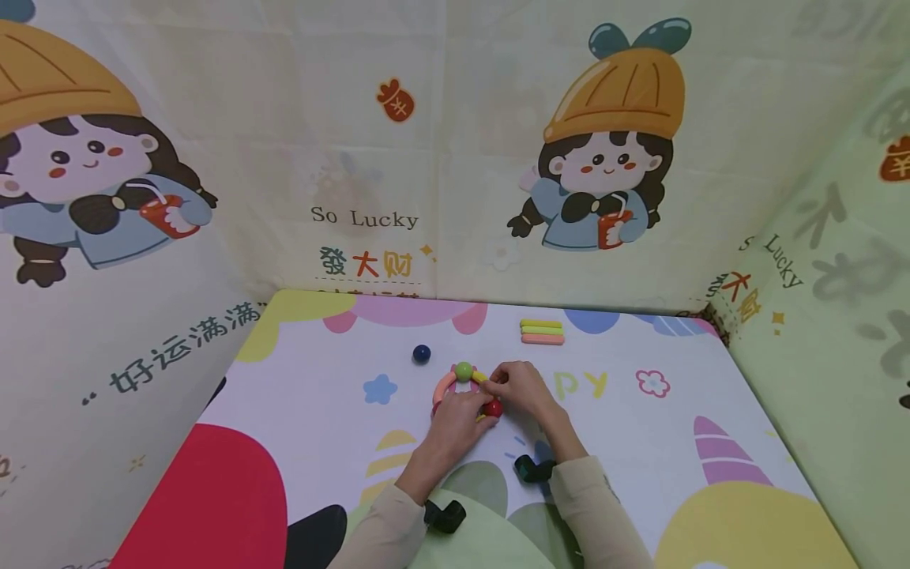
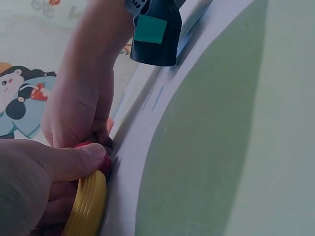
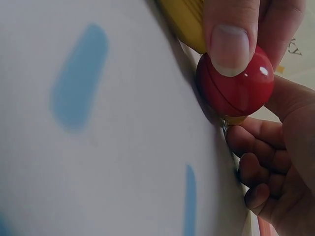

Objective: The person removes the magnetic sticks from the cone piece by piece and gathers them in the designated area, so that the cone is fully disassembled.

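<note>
On the printed play mat (image 1: 298, 411), near its middle, both hands met over a small ring of curved sticks and balls (image 1: 462, 387); the left hand (image 1: 455, 423) lay across the ring's near side, fingers curled round a ribbed yellow curved piece (image 2: 88, 206), thumb pressed along its top; the right hand (image 1: 522, 389) came in from the other side and pinched a glossy red ball (image 3: 236, 83) between thumb and fingers — smooth, round, with a fine seam about its middle. That ball sat at the ring's near right edge, touching the end of the yellow piece; a matt green ball (image 1: 464, 371) sat at the far edge, joining a pink arc (image 1: 444, 386) on the left and a short yellow arc on the right; the ring lay flat on the mat, so no long axis could be told. One dark blue ball (image 1: 422, 354) rested alone, just beyond the ring to the left. Farther back and to the right lay three straight sticks (image 1: 542, 332) — two yellowish, one pink — side by side, touching, their length running left to right. Soft printed fabric walls (image 1: 426, 142) with cartoon girls stood round the mat.
</note>
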Available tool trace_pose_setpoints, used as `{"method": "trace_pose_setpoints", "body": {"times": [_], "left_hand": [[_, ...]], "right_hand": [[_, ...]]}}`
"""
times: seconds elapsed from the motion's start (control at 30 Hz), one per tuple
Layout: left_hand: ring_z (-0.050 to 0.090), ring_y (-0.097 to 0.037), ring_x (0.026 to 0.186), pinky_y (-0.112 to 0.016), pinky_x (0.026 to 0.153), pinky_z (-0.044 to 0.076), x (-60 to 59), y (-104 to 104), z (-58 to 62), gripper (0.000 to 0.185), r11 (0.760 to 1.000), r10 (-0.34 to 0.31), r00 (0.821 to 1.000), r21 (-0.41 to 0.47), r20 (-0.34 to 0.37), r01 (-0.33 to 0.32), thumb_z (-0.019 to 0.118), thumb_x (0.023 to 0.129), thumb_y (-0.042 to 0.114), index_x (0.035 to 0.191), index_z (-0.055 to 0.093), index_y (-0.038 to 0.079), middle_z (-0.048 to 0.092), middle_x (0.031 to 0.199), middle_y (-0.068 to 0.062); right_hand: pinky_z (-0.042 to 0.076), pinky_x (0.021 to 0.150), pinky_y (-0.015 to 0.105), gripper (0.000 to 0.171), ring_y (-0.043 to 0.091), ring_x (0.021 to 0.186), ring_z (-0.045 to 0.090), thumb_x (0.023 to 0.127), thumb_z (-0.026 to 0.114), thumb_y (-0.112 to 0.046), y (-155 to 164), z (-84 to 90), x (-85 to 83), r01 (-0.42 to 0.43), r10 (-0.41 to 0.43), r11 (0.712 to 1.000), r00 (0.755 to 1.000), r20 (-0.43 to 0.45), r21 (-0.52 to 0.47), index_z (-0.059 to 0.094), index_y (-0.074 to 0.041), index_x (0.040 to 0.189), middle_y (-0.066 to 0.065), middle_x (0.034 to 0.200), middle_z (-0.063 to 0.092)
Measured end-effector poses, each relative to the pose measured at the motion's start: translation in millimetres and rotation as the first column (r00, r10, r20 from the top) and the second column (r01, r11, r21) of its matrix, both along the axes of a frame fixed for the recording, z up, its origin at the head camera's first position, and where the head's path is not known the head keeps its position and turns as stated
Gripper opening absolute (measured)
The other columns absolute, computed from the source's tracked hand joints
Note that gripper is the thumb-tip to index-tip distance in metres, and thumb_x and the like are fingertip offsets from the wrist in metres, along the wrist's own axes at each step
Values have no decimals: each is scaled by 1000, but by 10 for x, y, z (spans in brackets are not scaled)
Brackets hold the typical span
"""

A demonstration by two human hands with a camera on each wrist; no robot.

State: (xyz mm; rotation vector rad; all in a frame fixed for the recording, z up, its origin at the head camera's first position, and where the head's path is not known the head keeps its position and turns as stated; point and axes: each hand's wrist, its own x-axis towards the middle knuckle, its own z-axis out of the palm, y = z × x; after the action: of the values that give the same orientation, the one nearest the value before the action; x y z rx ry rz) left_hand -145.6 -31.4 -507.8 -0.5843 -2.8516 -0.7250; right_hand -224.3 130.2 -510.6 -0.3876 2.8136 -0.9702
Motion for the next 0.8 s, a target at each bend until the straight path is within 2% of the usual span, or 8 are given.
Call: {"method": "trace_pose_setpoints", "body": {"times": [0.23, 0.57, 0.8], "left_hand": [[65, -11, 85, -33, 85, 53, -2, -28, 9, 34, 999, -33, 999, 0, -2, 33, 78, 87, 31, 114, 74, 12, 77, 100, 0], [62, -10, 82, -30, 84, 54, 10, -41, -20, 35, 999, -36, 999, -3, -1, 36, 78, 87, 32, 117, 74, 13, 77, 99, 1], [66, -12, 85, -30, 85, 55, 10, -41, -45, 34, 998, -56, 998, 4, -30, 56, 79, 86, 31, 115, 75, 13, 77, 97, 1]], "right_hand": [[46, 64, 23, 20, 10, 67, 54, 85, 77, -33, -2, 1, 15, 12, -12, 1000, 1000, -14, 1, 74, -14, 80, -5, 69, 66], [46, 66, 25, 19, 10, 67, 54, 84, 77, -32, -11, -2, 25, 14, -14, 1000, 1000, -28, 13, 74, -13, 80, -5, 69, 66], [48, 68, 25, 19, 12, 69, 55, 86, 76, -31, -7, -1, 23, 39, -39, 999, 999, -10, 5, 74, -12, 82, -4, 70, 65]]}}
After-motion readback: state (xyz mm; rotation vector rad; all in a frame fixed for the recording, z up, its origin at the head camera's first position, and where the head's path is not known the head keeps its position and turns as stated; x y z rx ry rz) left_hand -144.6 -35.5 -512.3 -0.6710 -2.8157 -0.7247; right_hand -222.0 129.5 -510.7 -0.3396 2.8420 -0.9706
